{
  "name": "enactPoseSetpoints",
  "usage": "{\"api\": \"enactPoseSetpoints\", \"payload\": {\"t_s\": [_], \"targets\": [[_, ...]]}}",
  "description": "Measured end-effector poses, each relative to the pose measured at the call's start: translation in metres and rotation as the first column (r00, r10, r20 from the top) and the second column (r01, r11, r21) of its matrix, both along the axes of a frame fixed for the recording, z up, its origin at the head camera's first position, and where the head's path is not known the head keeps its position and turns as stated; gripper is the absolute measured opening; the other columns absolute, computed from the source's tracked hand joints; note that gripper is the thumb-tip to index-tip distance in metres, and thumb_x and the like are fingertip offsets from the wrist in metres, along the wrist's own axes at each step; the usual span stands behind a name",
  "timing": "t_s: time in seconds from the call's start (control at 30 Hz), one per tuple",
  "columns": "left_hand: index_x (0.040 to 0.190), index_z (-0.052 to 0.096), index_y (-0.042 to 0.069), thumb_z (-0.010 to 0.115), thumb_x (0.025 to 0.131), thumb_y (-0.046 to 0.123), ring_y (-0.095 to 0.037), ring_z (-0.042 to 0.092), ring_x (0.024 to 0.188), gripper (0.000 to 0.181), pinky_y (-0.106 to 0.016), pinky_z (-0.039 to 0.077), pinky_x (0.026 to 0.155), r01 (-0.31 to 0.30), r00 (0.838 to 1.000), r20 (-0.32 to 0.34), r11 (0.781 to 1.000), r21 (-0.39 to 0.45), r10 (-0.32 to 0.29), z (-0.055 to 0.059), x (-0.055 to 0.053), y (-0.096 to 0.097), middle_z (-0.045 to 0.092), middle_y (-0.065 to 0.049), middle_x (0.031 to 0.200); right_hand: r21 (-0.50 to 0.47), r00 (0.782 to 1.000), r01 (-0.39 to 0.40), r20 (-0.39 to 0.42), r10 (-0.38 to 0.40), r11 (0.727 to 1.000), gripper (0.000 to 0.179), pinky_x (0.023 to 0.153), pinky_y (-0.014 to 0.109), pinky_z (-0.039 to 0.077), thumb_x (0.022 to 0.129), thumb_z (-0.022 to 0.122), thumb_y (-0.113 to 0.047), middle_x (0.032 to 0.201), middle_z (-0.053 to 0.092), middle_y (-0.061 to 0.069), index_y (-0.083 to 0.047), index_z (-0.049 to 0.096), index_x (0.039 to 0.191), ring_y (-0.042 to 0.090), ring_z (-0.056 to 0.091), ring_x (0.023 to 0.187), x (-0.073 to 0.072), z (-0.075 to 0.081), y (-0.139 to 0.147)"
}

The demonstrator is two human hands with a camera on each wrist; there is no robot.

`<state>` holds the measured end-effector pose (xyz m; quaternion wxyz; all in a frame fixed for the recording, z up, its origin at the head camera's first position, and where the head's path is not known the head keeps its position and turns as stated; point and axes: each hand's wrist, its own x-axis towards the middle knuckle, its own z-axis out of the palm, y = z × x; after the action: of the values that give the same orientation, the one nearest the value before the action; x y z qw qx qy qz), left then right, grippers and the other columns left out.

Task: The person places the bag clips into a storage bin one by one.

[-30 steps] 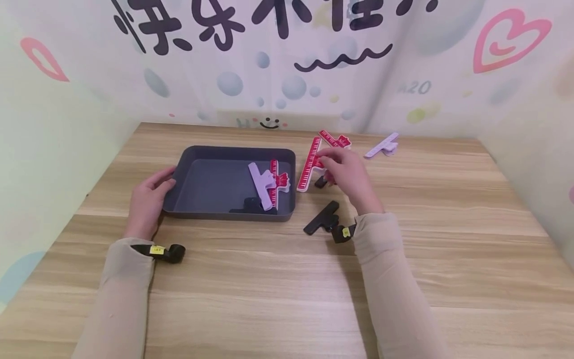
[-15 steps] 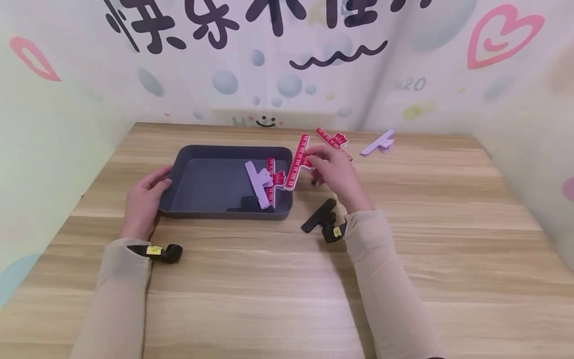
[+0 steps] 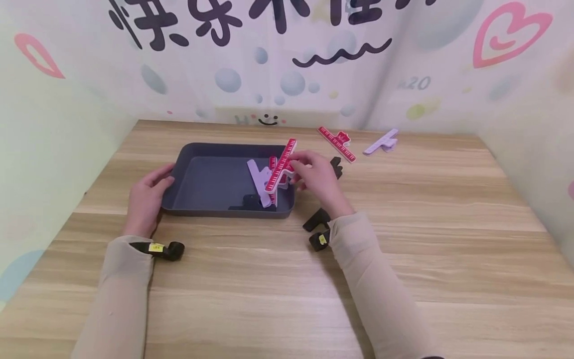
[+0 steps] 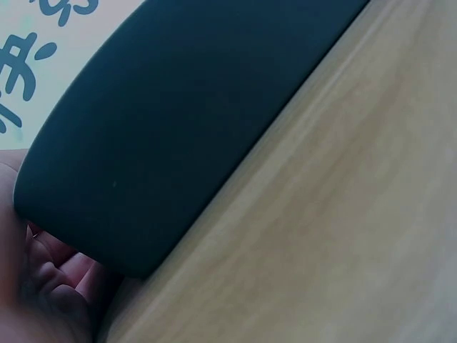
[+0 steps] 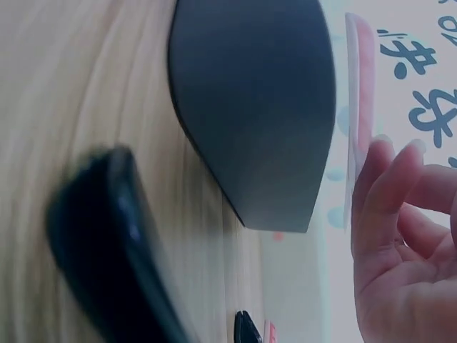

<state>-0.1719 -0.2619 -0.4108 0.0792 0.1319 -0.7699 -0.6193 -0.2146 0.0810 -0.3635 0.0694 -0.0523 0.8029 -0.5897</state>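
Note:
My right hand [image 3: 318, 179] pinches a red clip [image 3: 281, 165] with a piano-key pattern, over the right end of a dark grey baking tray [image 3: 202, 182]. In the right wrist view that clip [image 5: 360, 93] shows edge-on, above the tray's rim. Inside the tray lie a lilac clip [image 3: 259, 182], another red clip [image 3: 273, 200] partly covered by the held one, and a black clip [image 3: 252, 201]. My left hand [image 3: 147, 202] grips the tray's left end, thumb at the rim. In the left wrist view, curled fingers [image 4: 61, 268] show beneath the tray's corner.
Right of the tray, a black clip [image 3: 316, 220] is partly hidden by the right wrist, and another black clip [image 3: 337, 168] by the right hand. A red clip [image 3: 337, 143] and a lilac clip [image 3: 381, 142] lie farther back. A printed curtain [image 3: 287, 85] hangs behind the table.
My right hand has lifted the red clip off the table and carried it left, over the tray's right end. The black clip behind that hand has come into view. The left hand stays put.

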Motion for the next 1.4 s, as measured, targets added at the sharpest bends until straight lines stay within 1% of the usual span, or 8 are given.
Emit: {"api": "enactPoseSetpoints", "payload": {"t_s": [0.2, 0.33, 0.53, 0.77, 0.93, 1.07, 1.2, 1.4], "targets": [[0.127, 0.052, 0.017, 0.056, 0.088, 0.026, -0.010, 0.042, 0.112, 0.040, -0.010, 0.037, 0.077, -0.005, 1.000, -0.013, 1.000, 0.011, 0.005, 0.002, -0.001, -0.001, 0.051, -0.001, 0.124, -0.002, 0.999, -0.010, -0.035, 0.009, 1.000, 0.022, 0.055, 0.036, 0.051, 0.089, 0.056, -0.023, 0.086, 0.057, 0.008, -0.016, 0.061, 0.109, 0.032, 0.059, 0.072, 0.002, 0.003, -0.007], [0.126, 0.053, 0.016, 0.057, 0.088, 0.024, -0.010, 0.043, 0.111, 0.039, -0.010, 0.037, 0.077, -0.009, 1.000, -0.029, 1.000, 0.014, 0.009, 0.000, -0.002, -0.001, 0.053, -0.001, 0.123, 0.024, 0.997, -0.017, -0.071, 0.019, 1.000, 0.021, 0.056, 0.040, 0.050, 0.089, 0.056, -0.022, 0.084, 0.057, 0.008, -0.015, 0.061, 0.109, 0.032, 0.058, 0.069, 0.004, 0.003, -0.012], [0.125, 0.054, 0.015, 0.057, 0.087, 0.023, -0.011, 0.044, 0.109, 0.039, -0.010, 0.037, 0.076, -0.004, 0.999, -0.038, 1.000, 0.030, 0.005, -0.002, -0.002, 0.000, 0.053, -0.001, 0.121, 0.052, 0.994, -0.032, -0.099, 0.037, 0.998, 0.022, 0.053, 0.034, 0.050, 0.090, 0.053, -0.024, 0.082, 0.058, 0.005, -0.017, 0.061, 0.109, 0.027, 0.059, 0.067, 0.008, -0.002, -0.021], [0.125, 0.054, 0.016, 0.058, 0.087, 0.025, -0.010, 0.044, 0.109, 0.039, -0.010, 0.038, 0.076, -0.018, 0.999, -0.029, 1.000, 0.005, 0.018, -0.002, -0.003, -0.001, 0.054, 0.000, 0.120, 0.122, 0.993, -0.064, -0.093, 0.075, 0.990, 0.023, 0.052, 0.032, 0.050, 0.090, 0.052, -0.027, 0.072, 0.059, 0.004, -0.021, 0.061, 0.111, 0.021, 0.057, 0.059, 0.012, -0.008, -0.028], [0.125, 0.054, 0.016, 0.057, 0.088, 0.024, -0.010, 0.045, 0.108, 0.039, -0.011, 0.038, 0.075, -0.014, 1.000, -0.024, 1.000, -0.004, 0.014, -0.002, -0.003, -0.001, 0.054, -0.001, 0.121, 0.129, 0.990, -0.075, -0.109, 0.089, 0.989, 0.022, 0.054, 0.035, 0.050, 0.090, 0.054, -0.026, 0.072, 0.060, 0.004, -0.020, 0.062, 0.109, 0.024, 0.058, 0.063, 0.013, -0.010, -0.033], [0.125, 0.053, 0.016, 0.056, 0.088, 0.024, -0.010, 0.045, 0.108, 0.039, -0.011, 0.038, 0.076, -0.015, 1.000, -0.024, 1.000, -0.012, 0.014, -0.002, -0.002, -0.002, 0.054, -0.001, 0.121, 0.144, 0.984, -0.091, -0.140, 0.111, 0.985, 0.021, 0.053, 0.034, 0.049, 0.089, 0.055, -0.026, 0.073, 0.060, 0.004, -0.021, 0.062, 0.108, 0.026, 0.058, 0.064, 0.015, -0.010, -0.036], [0.126, 0.053, 0.017, 0.056, 0.088, 0.025, -0.010, 0.045, 0.109, 0.038, -0.011, 0.038, 0.076, -0.018, 1.000, -0.024, 1.000, -0.018, 0.017, -0.002, -0.002, -0.001, 0.053, -0.002, 0.122, 0.170, 0.979, -0.085, -0.170, 0.115, 0.982, 0.020, 0.053, 0.030, 0.047, 0.088, 0.056, -0.027, 0.075, 0.060, 0.001, -0.021, 0.063, 0.106, 0.021, 0.058, 0.065, 0.016, -0.010, -0.040], [0.126, 0.053, 0.018, 0.056, 0.088, 0.025, -0.011, 0.045, 0.107, 0.038, -0.011, 0.039, 0.075, -0.013, 1.000, -0.020, 1.000, -0.021, 0.013, -0.001, -0.002, -0.001, 0.053, -0.002, 0.124, 0.217, 0.977, -0.081, -0.177, 0.121, 0.973, 0.021, 0.054, 0.029, 0.046, 0.087, 0.057, -0.029, 0.074, 0.060, -0.005, -0.023, 0.064, 0.106, 0.012, 0.058, 0.065, 0.016, -0.011, -0.044]]}}
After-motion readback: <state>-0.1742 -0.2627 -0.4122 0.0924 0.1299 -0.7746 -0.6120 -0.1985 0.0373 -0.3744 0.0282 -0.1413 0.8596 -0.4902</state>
